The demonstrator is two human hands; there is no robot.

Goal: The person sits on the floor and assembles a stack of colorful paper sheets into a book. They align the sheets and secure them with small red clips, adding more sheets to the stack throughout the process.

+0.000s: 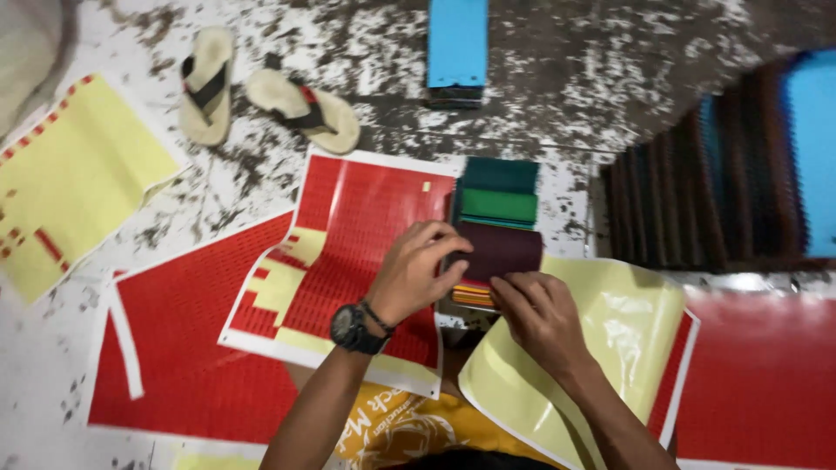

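Flip-flops (261,100) on spattered floor (610,78); blue block (457,43), perhaps fabric.

Maroon, green and teal fabric swatches (498,228) lie between red sticker sheets (348,252) with yellow backing (610,339).

Bare spattered floor (557,78) open beyond the swatch stack (496,226), red sheets (348,244) left, fabric rolls (723,174) blocking right, sandals (261,96) far left

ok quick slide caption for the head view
Both hands, left hand and right hand, press a dark maroon swatch atop stacked coloured fabric samples.
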